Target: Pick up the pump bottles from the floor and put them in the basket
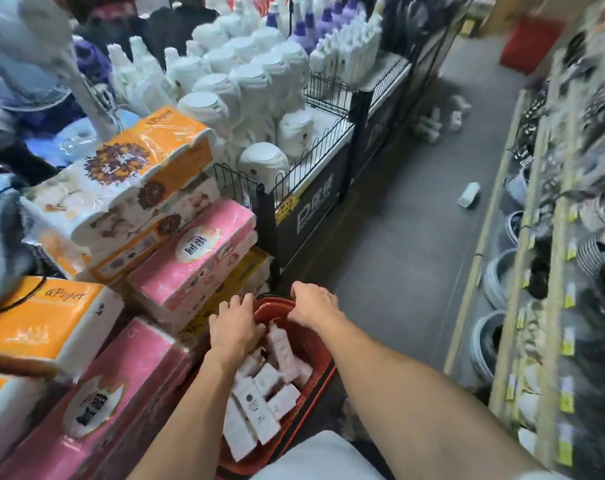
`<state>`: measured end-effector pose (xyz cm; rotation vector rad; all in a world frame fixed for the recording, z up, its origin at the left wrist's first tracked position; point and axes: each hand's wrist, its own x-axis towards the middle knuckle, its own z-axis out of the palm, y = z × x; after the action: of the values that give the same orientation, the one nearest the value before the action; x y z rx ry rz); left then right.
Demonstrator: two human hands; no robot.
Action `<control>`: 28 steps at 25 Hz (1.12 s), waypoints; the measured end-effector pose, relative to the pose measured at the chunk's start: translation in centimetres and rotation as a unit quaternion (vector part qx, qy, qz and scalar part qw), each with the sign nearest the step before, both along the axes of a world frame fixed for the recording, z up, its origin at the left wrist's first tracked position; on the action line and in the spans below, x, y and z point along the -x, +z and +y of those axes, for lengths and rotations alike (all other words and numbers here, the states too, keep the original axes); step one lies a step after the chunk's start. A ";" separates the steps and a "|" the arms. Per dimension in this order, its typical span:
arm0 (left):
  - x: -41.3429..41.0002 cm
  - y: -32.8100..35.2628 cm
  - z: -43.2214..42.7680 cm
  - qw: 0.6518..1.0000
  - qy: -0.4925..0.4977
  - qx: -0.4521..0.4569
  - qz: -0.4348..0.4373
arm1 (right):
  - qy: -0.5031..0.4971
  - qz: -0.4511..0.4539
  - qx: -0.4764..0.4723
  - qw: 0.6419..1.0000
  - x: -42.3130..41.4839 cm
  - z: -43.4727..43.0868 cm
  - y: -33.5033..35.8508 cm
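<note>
Hands over red basket, pump bottles inside; orange pack reading "Paper"

The basket sits near, bottles lying inside it, tissue packs stacked just to its left. Farther off, one bottle lies on the floor beside the right-hand shelves; more bottles lie beyond.
</note>
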<state>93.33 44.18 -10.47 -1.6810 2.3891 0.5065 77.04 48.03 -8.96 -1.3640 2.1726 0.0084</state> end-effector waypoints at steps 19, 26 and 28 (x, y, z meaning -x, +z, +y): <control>31.7 7.0 -4.2 0.968 -0.215 0.127 0.028 | 0.123 0.193 0.073 0.971 33.1 2.8 6.1; 42.9 7.3 -4.8 0.943 -0.302 0.138 0.023 | 0.042 0.203 0.073 0.976 43.3 3.4 7.0; 45.1 6.9 -5.3 0.940 -0.315 0.132 0.010 | 0.026 0.198 0.068 0.978 45.3 3.8 7.1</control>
<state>48.25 38.84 -3.60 -0.8731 2.9037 0.0981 31.78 51.81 -1.89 -1.6074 2.4999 0.1673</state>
